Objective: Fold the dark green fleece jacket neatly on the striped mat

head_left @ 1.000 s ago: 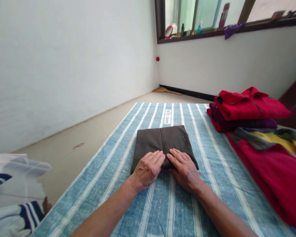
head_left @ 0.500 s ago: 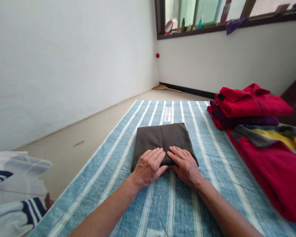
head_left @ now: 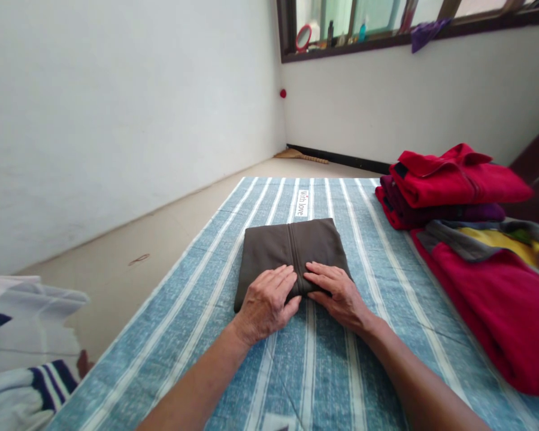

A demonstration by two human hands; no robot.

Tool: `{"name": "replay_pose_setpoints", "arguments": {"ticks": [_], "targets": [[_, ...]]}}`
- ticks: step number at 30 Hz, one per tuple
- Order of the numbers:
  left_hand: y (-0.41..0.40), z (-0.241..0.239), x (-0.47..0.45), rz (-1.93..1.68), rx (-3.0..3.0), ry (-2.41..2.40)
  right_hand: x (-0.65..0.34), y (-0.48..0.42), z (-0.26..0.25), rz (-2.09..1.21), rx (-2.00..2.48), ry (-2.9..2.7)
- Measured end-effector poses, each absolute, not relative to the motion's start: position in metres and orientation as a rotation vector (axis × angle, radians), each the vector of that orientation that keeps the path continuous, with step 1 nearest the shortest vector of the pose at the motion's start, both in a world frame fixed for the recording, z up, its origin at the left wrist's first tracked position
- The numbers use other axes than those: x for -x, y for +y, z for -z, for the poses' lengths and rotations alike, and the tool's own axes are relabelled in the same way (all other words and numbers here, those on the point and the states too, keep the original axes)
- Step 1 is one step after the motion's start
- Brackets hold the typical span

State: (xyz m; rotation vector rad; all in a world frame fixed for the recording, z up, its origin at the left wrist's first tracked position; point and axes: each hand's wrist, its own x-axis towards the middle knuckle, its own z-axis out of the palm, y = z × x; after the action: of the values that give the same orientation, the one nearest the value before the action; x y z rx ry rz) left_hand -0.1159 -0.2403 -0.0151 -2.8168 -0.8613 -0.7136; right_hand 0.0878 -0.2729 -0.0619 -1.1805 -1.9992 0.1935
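Note:
A dark brown folded jacket (head_left: 269, 242) with a zip down its middle lies on the striped blue bedsheet (head_left: 197, 287). My left hand (head_left: 269, 299) is at its near edge, left of the zip, with fingers over the top and thumb along the edge. To the right of the zip, my right hand (head_left: 335, 293) holds the same edge in the same way. The fingertips of both hands come close to the zip. Parts of the jacket's near edge are hidden beneath my hands.
Folded red and purple clothes (head_left: 458, 179) are piled at the right. In front of them lies a crimson garment (head_left: 489, 299) with a grey collar. White and navy-striped clothing (head_left: 31, 335) is at the lower left. A white wall (head_left: 130, 108) stands beyond the floor.
The view has tilted and shifted slightly. Both hands stay at the jacket's near edge; the right hand's fingers have shifted a little. The jacket looks the same, still folded.

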Motion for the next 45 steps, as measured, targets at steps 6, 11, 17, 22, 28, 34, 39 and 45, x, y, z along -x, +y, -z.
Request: {"name": "replay_pose_setpoints", "arguments": {"ticks": [6,11,17,22,28,34,39,45], "targets": [[-0.2436,0.0166,0.1107,0.841,2.766,-0.922,-0.0878,-0.2734,0.0612,-0.244,1.153,-1.947],[-0.2453,0.018,0.107,0.875,2.74,-0.949,-0.0877,-0.2742,0.0608,-0.265,1.155,-1.921],[-0.2439,0.0174,0.108,0.877,2.754,-0.946,-0.0869,-0.2746,0.0602,-0.275,1.15,-1.878],[-0.2446,0.0168,0.1092,0.87,2.773,-0.957,-0.0865,-0.2755,0.0592,-0.288,1.154,-1.869],[-0.2434,0.0183,0.1123,0.876,2.795,-0.938,-0.0863,-0.2765,0.0609,-0.296,1.135,-1.837],[-0.2433,0.0191,0.1151,0.887,2.818,-0.925,-0.0854,-0.2763,0.0631,-0.284,1.114,-1.813],[-0.2434,0.0195,0.1156,0.909,2.812,-0.928,-0.0842,-0.2766,0.0629,-0.296,1.124,-1.809],[-0.2442,0.0194,0.1146,0.891,2.804,-0.962,-0.0827,-0.276,0.0614,-0.3,1.134,-1.809]]}}
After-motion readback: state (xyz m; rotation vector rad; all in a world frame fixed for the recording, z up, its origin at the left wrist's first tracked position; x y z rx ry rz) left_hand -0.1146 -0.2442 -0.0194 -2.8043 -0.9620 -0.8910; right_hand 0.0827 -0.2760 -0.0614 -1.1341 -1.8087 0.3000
